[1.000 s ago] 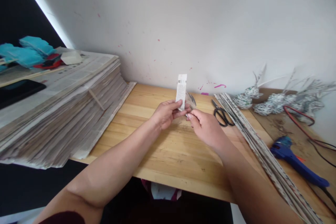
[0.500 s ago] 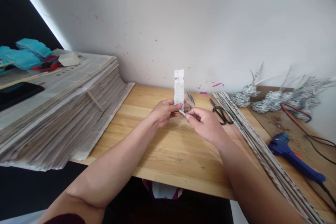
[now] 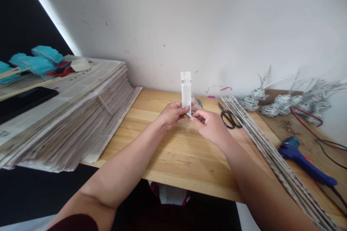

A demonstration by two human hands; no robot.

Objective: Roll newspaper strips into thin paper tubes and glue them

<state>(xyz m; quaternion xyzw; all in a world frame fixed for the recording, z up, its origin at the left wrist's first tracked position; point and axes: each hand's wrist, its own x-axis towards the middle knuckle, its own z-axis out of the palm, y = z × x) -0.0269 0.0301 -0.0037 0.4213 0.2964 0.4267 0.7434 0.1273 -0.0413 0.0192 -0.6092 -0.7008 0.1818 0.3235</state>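
Note:
Over the middle of a wooden table (image 3: 173, 155) my left hand (image 3: 171, 114) pinches the lower end of a narrow folded newspaper strip (image 3: 185, 88), which stands upright. My right hand (image 3: 210, 126) meets it from the right, its fingertips closed on the strip's bottom edge. Just behind the strip lies a small grey crumpled piece (image 3: 197, 101); what it is I cannot make out.
A tall stack of newspapers (image 3: 70, 115) fills the left, with teal paper pieces (image 3: 40, 59) on top. Black scissors (image 3: 229, 117), a bundle of rolled newspaper sticks (image 3: 273, 151), a blue glue gun (image 3: 300, 160) with its cable and woven paper pieces (image 3: 282, 103) lie at the right.
The strip has turned from slightly tilted to upright and shifted a little left. Both hands stay pinched at its lower end.

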